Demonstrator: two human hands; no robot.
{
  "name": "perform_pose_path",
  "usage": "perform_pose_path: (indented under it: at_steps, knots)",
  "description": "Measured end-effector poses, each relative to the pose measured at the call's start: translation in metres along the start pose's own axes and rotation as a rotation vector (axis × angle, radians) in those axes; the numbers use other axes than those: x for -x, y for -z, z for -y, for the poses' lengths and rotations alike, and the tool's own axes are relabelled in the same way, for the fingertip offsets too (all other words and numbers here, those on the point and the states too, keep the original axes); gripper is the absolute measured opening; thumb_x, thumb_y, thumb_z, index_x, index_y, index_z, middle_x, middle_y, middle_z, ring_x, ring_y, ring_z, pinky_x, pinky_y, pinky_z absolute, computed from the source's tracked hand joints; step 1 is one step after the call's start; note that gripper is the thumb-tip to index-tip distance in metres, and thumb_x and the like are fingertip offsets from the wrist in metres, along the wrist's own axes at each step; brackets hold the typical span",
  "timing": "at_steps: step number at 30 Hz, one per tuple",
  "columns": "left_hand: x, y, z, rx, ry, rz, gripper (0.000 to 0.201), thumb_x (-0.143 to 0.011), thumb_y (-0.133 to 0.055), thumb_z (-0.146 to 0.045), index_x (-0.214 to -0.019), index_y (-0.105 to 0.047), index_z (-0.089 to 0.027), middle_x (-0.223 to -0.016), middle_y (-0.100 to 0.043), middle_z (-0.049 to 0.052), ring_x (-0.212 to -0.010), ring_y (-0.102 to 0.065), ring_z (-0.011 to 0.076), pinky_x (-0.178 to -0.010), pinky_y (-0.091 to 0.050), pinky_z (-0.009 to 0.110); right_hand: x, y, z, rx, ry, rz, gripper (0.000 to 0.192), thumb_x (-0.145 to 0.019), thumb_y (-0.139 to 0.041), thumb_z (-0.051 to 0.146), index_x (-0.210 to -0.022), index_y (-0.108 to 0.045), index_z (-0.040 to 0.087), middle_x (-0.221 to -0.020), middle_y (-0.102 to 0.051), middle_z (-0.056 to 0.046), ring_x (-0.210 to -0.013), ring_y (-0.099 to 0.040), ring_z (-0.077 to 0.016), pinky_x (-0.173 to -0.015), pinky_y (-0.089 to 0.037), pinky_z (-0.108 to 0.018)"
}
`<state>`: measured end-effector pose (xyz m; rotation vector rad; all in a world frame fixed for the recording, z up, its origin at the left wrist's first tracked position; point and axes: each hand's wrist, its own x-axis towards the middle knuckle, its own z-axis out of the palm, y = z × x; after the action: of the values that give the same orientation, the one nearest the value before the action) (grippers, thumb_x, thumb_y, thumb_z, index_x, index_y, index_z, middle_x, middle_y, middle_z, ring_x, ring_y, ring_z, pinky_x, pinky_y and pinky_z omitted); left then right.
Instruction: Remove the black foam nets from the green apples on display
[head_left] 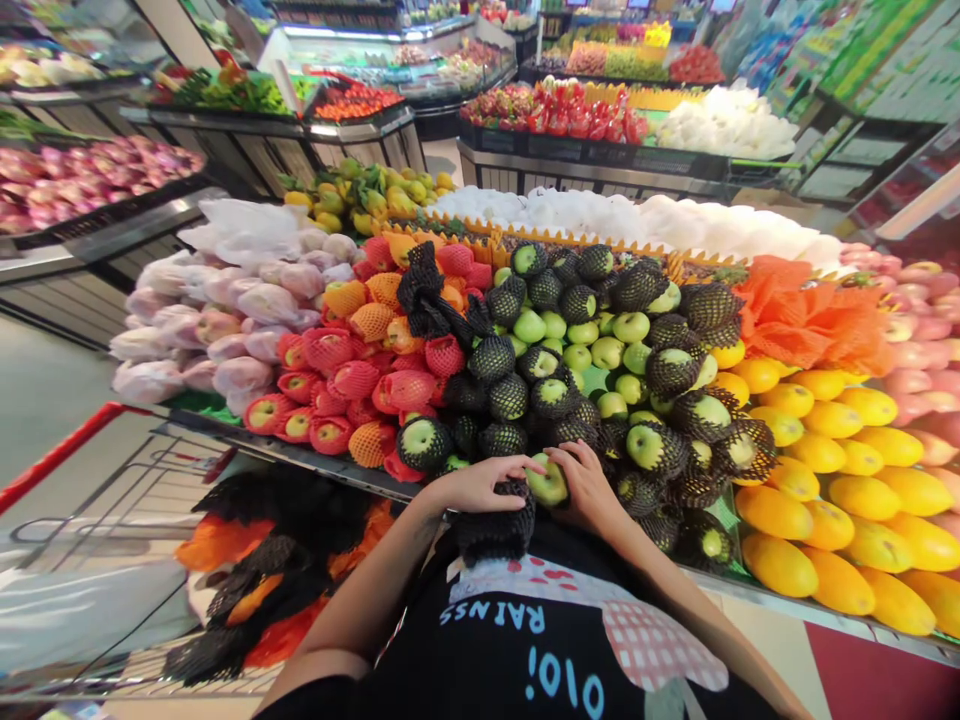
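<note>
So I'm looking down at the big slanted produce display stand (330, 462), dark-rimmed and loaded with fruit, and I'll place everything off that. Left of the stand sits a metal wire shopping cart with a red handle (67, 447), and inside it there's a heap of loose black and orange foam net sleeves (255, 575). On the stand's right end is a pile of smooth yellow-orange mangoes (832, 470), with a bunch of crumpled orange netting (802, 315) just above them. The stand's middle holds the green apples, many in black foam mesh sleeves (555, 350), and toward its left are red apples in red and orange foam nets (352, 385), then pale pinkish fruit wrapped in white foam (217, 320) at the far left.

Right at the stand's front edge, dead centre, my left hand (480, 484) lies on top of a black foam mesh sleeve (495, 525), fingers curled over it and pressing it down against the rim. My right hand (589, 490) is wrapped round one bare green apple (547, 483), fingers closed on its right side. The apple's touching the open top of that sleeve, between both hands. Can't tell if it's partly inside the sleeve or just resting against it.
</note>
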<state>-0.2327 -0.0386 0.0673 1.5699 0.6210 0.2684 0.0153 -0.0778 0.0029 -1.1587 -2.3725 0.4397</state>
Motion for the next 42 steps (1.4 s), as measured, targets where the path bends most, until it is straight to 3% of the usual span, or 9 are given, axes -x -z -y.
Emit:
perform_pose_path:
  at_steps: [9,19,22,25,27,30,33,38,42]
  knots:
    - [-0.012,-0.015,0.010,-0.043,-0.100,0.078,0.045,-0.090,-0.064,-0.030,-0.133,-0.057,-0.020,-0.124,-0.066,0.010,-0.114,-0.061,0.0221,-0.104,-0.044,0.035,0.008,0.037,0.002,-0.055,-0.035,0.179,0.069,-0.076,-0.057,0.006,-0.141,-0.045,0.023,-0.146,-0.053,-0.009,-0.140,-0.036,-0.0309,-0.117,-0.026,-0.059]
    - [-0.033,-0.025,0.013,0.230,-0.208,-0.029,0.040,-0.087,-0.068,-0.035,-0.123,-0.066,-0.017,-0.134,-0.061,0.016,-0.123,-0.058,0.0269,-0.106,-0.041,0.042,0.027,0.016,0.019,-0.430,-0.044,0.051,0.073,-0.076,-0.058,0.012,-0.147,-0.041,0.025,-0.153,-0.039,-0.014,-0.143,-0.033,-0.0293,-0.116,-0.031,-0.058]
    - [-0.035,-0.026,0.014,0.308,-0.153,-0.057,0.042,-0.084,-0.072,-0.036,-0.121,-0.065,-0.018,-0.129,-0.065,0.014,-0.117,-0.061,0.0254,-0.104,-0.042,0.040,0.026,0.015,0.023,-0.589,-0.211,-0.028,0.050,-0.083,-0.062,0.022,-0.132,-0.055,0.026,-0.146,-0.048,-0.013,-0.136,-0.045,-0.0285,-0.114,-0.035,-0.055]
    - [-0.035,-0.026,0.017,0.377,-0.071,-0.087,0.042,-0.081,-0.074,-0.034,-0.119,-0.065,-0.016,-0.115,-0.070,0.012,-0.105,-0.065,0.0233,-0.096,-0.046,0.037,0.023,0.018,0.024,-0.765,-0.429,-0.093,0.019,-0.080,-0.073,0.036,-0.091,-0.067,0.023,-0.128,-0.063,-0.011,-0.120,-0.059,-0.0286,-0.109,-0.040,-0.050]
    - [-0.034,-0.024,0.021,0.374,-0.031,-0.134,0.043,-0.076,-0.077,-0.032,-0.115,-0.066,-0.016,-0.107,-0.071,0.010,-0.098,-0.065,0.0221,-0.091,-0.047,0.035,0.023,0.020,0.024,-0.923,-0.567,-0.122,0.026,-0.078,-0.076,0.044,-0.076,-0.061,0.022,-0.109,-0.069,-0.008,-0.103,-0.065,-0.0267,-0.099,-0.048,-0.045]
    - [-0.032,-0.018,0.028,0.315,0.032,-0.193,0.043,-0.069,-0.081,-0.031,-0.107,-0.068,-0.015,-0.098,-0.069,0.006,-0.089,-0.064,0.0190,-0.084,-0.048,0.031,0.027,0.021,0.023,-1.106,-0.764,-0.101,0.031,-0.080,-0.070,0.053,-0.080,-0.062,0.023,-0.086,-0.068,-0.005,-0.080,-0.066,-0.0233,-0.075,-0.055,-0.038]
    - [-0.028,-0.014,0.037,0.270,0.097,-0.185,0.035,-0.070,-0.080,-0.036,-0.093,-0.067,-0.013,-0.085,-0.066,0.004,-0.077,-0.061,0.0156,-0.075,-0.047,0.028,0.029,0.018,0.023,-1.131,-0.815,-0.046,0.037,-0.079,-0.068,0.059,-0.082,-0.063,0.022,-0.078,-0.065,-0.004,-0.071,-0.063,-0.0214,-0.065,-0.053,-0.034]
    - [-0.029,-0.021,0.046,0.055,0.087,-0.423,0.027,-0.081,-0.070,-0.040,-0.084,-0.062,-0.014,-0.081,-0.062,0.002,-0.071,-0.056,0.0139,-0.066,-0.043,0.025,0.020,0.006,0.022,-1.025,-0.799,-0.089,0.047,-0.076,-0.067,0.067,-0.083,-0.058,0.021,-0.069,-0.058,0.002,-0.060,-0.053,-0.0157,-0.058,-0.046,-0.028]
    - [-0.033,-0.033,0.041,-0.147,0.099,-0.639,0.017,-0.090,-0.060,-0.035,-0.086,-0.059,-0.018,-0.086,-0.064,0.004,-0.082,-0.060,0.0187,-0.075,-0.046,0.029,0.011,-0.004,0.017,-0.871,-0.782,-0.199,0.047,-0.081,-0.057,0.069,-0.083,-0.052,0.023,-0.072,-0.054,0.002,-0.066,-0.051,-0.0166,-0.061,-0.045,-0.028]
